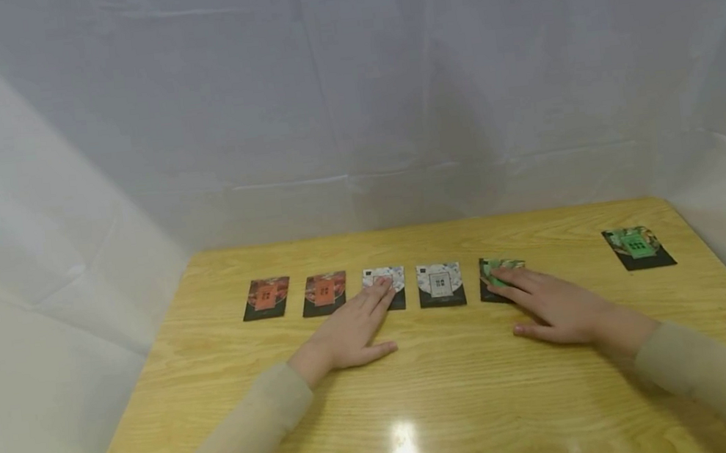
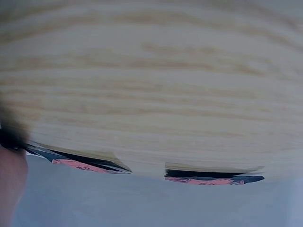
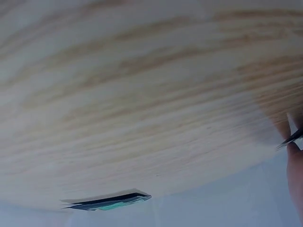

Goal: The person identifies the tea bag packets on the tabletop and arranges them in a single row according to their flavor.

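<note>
My left hand [image 1: 355, 327] lies flat, its straight fingertips resting on a white-and-black packet [image 1: 399, 282] and covering part of it. To the right, my right hand [image 1: 557, 306] has its fingers extended over a green-and-black packet [image 1: 488, 269], touching it, with the thumb on the table. Between the hands lies a second white-and-black packet [image 1: 441, 285]. Left of my left hand are two red-and-black packets, one nearer [image 1: 325, 292] and one farther out [image 1: 266, 297]. Part of the left hand [image 2: 10, 184] shows in the left wrist view, and the right hand [image 3: 296, 175] edges into the right wrist view.
Another green-and-black packet [image 1: 639, 245] lies apart, slightly turned, near the far right of the wooden table [image 1: 460, 393]. A pale cloth sheet [image 1: 377, 107] hangs behind the table and along its sides.
</note>
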Demonstrator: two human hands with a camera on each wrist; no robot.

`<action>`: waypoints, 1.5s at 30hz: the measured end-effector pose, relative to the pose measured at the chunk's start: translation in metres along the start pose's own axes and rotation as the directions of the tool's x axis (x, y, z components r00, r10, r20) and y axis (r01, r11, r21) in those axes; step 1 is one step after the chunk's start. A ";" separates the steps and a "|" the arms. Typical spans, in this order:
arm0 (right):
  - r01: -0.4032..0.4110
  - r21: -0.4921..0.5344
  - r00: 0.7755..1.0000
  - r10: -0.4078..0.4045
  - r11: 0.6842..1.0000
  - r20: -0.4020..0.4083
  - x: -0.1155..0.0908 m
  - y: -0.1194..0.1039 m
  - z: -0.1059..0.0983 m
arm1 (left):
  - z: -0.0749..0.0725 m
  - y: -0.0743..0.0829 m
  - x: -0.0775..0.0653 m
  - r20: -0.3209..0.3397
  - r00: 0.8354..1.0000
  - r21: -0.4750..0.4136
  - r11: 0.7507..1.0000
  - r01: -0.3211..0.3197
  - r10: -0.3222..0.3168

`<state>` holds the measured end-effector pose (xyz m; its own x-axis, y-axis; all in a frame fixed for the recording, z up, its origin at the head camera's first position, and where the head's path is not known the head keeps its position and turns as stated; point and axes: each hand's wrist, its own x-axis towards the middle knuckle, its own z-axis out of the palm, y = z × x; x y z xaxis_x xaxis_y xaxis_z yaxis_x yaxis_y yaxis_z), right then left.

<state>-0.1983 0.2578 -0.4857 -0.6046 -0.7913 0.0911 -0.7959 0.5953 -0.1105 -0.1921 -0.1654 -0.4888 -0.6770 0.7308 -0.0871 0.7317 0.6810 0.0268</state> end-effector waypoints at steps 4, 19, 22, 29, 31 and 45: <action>0.006 0.000 1.000 -0.006 1.000 -0.009 0.000 0.000 0.000 | 0.001 0.000 0.000 -0.002 1.000 0.006 1.000 0.002 -0.002; 0.060 -0.018 0.996 -0.061 0.998 -0.069 -0.001 0.008 0.004 | 0.000 0.000 0.000 -0.001 1.000 0.013 1.000 0.002 -0.002; 0.065 -0.018 0.995 -0.066 0.998 -0.071 -0.001 0.008 0.004 | 0.000 0.000 0.000 -0.003 1.000 0.016 1.000 -0.001 0.001; 0.063 -0.018 0.996 -0.064 0.998 -0.069 -0.001 0.009 0.005 | 0.001 -0.001 0.000 -0.005 1.000 0.002 1.000 -0.003 0.003; 0.063 -0.016 0.996 -0.064 0.998 -0.068 -0.002 0.009 0.005 | 0.002 -0.001 0.000 -0.007 1.000 0.000 1.000 -0.005 0.005; 0.053 -0.032 0.993 -0.056 0.998 -0.099 -0.001 0.010 0.003 | 0.002 -0.001 0.001 0.001 1.000 -0.004 1.000 0.003 -0.003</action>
<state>-0.2056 0.2645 -0.4902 -0.5597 -0.8054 0.1951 -0.8272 0.5569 -0.0742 -0.1932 -0.1654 -0.4910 -0.6794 0.7285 -0.0878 0.7291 0.6837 0.0303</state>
